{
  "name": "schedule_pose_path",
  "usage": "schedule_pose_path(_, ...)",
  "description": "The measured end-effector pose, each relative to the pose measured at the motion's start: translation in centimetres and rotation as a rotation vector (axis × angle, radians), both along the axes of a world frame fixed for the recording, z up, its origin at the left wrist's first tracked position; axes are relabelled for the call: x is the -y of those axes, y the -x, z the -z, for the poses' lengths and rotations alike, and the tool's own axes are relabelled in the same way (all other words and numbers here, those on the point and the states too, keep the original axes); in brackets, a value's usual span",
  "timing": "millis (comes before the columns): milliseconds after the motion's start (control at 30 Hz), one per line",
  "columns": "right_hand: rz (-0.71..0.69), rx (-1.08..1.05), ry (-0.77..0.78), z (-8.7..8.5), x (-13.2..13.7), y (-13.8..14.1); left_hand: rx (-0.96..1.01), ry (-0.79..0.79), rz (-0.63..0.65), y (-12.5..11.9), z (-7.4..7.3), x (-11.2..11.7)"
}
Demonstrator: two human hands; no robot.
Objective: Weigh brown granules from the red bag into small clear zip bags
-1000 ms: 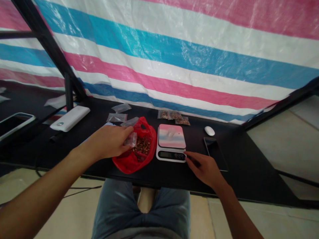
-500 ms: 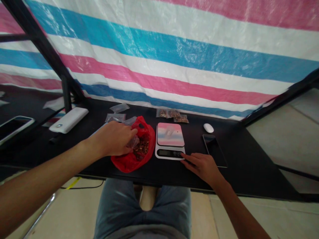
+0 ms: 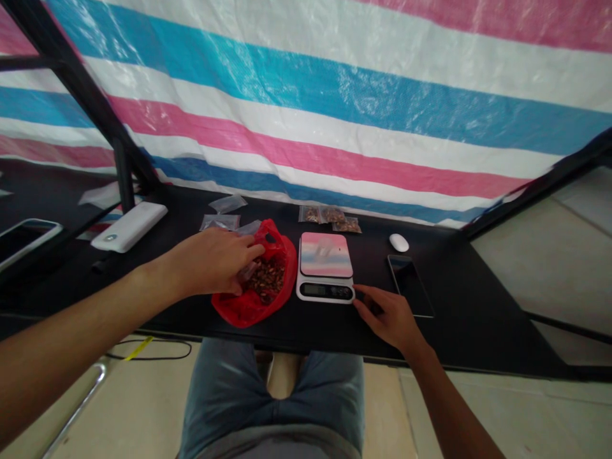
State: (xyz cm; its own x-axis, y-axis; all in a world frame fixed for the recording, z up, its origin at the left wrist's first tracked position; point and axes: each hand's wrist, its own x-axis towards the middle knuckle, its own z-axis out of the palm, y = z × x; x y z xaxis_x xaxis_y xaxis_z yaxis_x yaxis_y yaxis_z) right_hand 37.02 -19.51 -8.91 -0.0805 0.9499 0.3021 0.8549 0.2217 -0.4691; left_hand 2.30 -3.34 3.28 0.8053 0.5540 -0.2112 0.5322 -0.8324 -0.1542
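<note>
My left hand [image 3: 217, 260] reaches over the open red plastic bag [image 3: 238, 312], its fingers closed on a small clear plastic bag [image 3: 247, 271], mostly hidden by the hand. Brown nut-like or seed-like pieces [image 3: 268, 278] lie loose inside the red bag. Just right of it is a white kitchen scale [image 3: 300, 275] with a shiny, reflective top and a small display along its front. My right hand [image 3: 387, 315] rests at the scale's front right corner. Its index finger and thumb are apart, tips at the edge, with nothing held.
Filled clear packets [image 3: 332, 217] lie behind the scale. Flat clear bags [image 3: 220, 221] lie behind the red bag. A white mouse [image 3: 398, 242] and a dark phone-like slab [image 3: 410, 285] are at right. A white power-bank-like block [image 3: 129, 227] and another phone [image 3: 26, 239] sit left.
My right index finger has drawn back from the scale's button panel to its right edge. My left hand has shifted slightly left, uncovering more of the brown pieces.
</note>
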Motion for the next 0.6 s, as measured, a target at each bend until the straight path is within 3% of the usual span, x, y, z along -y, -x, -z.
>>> schedule_pose_path(200, 0.014, -0.014, 0.0, 0.2, -0.1, 0.0, 0.006, -0.066, 0.043, 0.5, 0.8, -0.2)
schedule_pose_path(400, 0.007, -0.012, -0.054, 0.5, -0.2, -0.3, -0.047, -0.02, -0.012, 0.7, 0.1, -1.1)
schedule_pose_path(600, 0.008, -0.015, -0.065, 0.4, -0.2, -0.2, -0.016, -0.04, 0.083, 0.3, -0.1, -1.1)
